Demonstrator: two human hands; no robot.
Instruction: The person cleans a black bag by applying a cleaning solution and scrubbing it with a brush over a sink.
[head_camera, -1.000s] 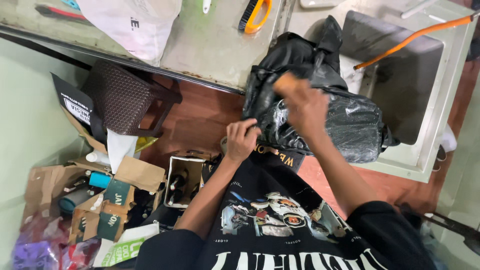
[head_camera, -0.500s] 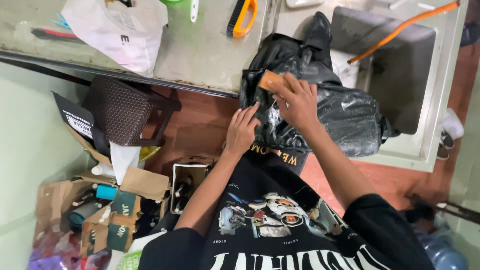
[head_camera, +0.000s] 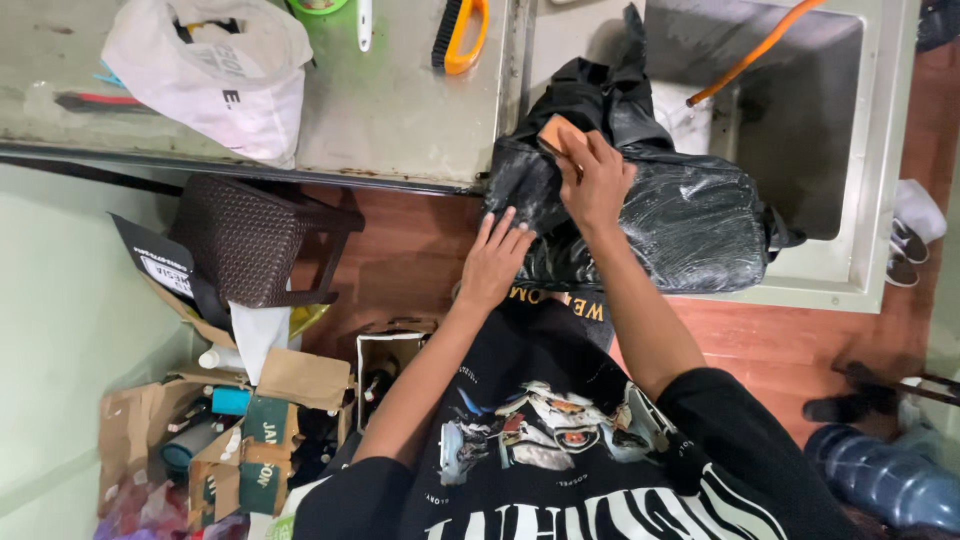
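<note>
A wet, shiny black bag (head_camera: 680, 220) lies across the front rim of a steel sink (head_camera: 880, 150). My right hand (head_camera: 597, 180) presses an orange-brown sponge (head_camera: 556, 133) against the bag's upper left part. My left hand (head_camera: 495, 262) rests flat, fingers spread, on the bag's lower left edge. My black printed T-shirt fills the bottom of the view.
An orange hose (head_camera: 755, 50) hangs into the sink. On the metal counter (head_camera: 400, 110) lie a white plastic bag (head_camera: 215, 75) and an orange-handled scrub brush (head_camera: 460, 35). Below stand a brown woven stool (head_camera: 250, 240) and open cardboard boxes (head_camera: 260, 430) with bottles. A blue water jug (head_camera: 885, 480) sits bottom right.
My right hand has slid the sponge up and left along the bag. My left hand has shifted slightly up on the bag's edge. The view has drifted.
</note>
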